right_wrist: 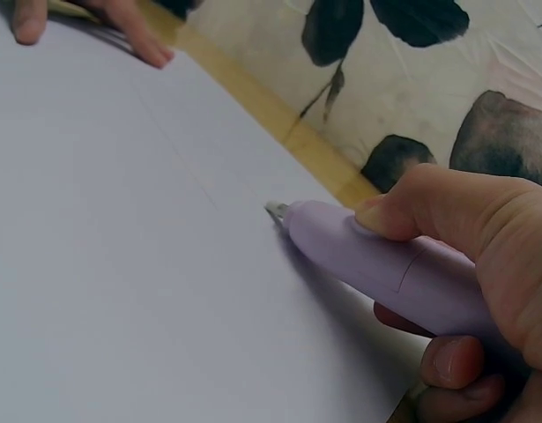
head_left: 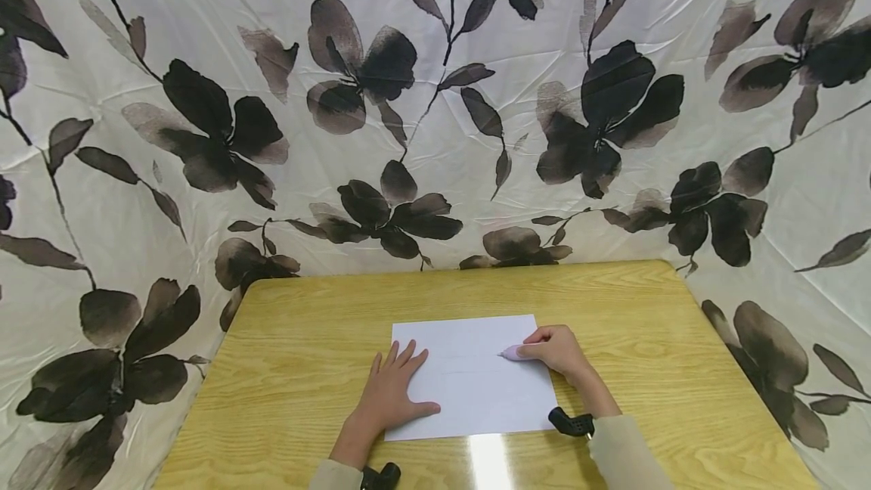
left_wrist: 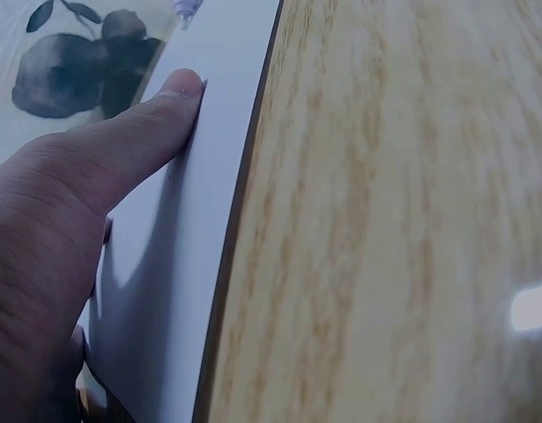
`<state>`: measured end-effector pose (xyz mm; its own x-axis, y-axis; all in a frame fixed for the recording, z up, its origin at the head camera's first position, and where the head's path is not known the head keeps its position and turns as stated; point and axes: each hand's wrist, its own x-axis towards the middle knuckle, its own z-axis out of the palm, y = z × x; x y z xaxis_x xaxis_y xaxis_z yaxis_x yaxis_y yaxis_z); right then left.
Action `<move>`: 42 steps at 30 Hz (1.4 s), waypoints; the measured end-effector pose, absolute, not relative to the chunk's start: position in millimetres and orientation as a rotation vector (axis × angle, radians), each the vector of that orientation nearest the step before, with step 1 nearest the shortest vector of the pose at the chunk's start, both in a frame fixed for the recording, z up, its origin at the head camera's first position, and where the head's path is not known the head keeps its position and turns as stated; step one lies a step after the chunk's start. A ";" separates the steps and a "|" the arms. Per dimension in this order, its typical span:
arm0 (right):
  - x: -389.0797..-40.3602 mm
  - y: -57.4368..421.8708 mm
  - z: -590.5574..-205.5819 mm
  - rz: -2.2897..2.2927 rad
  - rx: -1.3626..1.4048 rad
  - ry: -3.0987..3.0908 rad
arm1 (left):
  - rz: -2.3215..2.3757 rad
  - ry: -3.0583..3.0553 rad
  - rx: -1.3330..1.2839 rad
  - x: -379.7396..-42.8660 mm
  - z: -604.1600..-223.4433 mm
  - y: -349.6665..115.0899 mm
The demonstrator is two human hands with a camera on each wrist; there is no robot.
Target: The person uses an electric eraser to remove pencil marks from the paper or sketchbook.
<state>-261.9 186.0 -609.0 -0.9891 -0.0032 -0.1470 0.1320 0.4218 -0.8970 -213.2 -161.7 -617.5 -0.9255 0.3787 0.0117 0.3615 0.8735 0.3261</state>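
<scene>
A white sheet of paper (head_left: 476,407) lies on the wooden table, with faint thin lines across its middle. My left hand (head_left: 395,393) rests flat on its left side, fingers spread and thumb stretched along the near part. In my right hand (head_left: 563,352) is a thick lavender pen-shaped tool (right_wrist: 376,251), gripped between thumb and fingers, the thumb on a raised spot near its front. Its short pale tip points left and down, right at the paper beside the far end of a faint line. My palm hides the tool's rear end.
The yellow wood-grain table (head_left: 306,324) extends around the sheet, with a bright light reflection at its near edge. Behind and beside it hangs a white cloth (head_left: 476,165) with dark flowers. Black wrist devices (head_left: 571,423) sit at both cuffs.
</scene>
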 end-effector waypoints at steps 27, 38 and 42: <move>-260.9 181.1 -598.5 -1.589 0.091 2.550 | 0.519 2.990 0.600 -213.0 -616.6 -162.4; -262.6 183.1 -598.4 -1.605 0.083 2.545 | 0.518 2.988 0.588 -213.4 -615.6 -163.2; -262.4 179.9 -598.8 -1.605 0.078 2.537 | 0.516 2.976 0.590 -213.0 -616.2 -162.2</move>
<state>-262.4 179.9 -598.8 -0.9891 -0.0298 -0.1444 0.1177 0.4302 -0.8950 -213.0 -162.2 -616.2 -0.9245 0.3813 0.0023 0.3598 0.8703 0.3363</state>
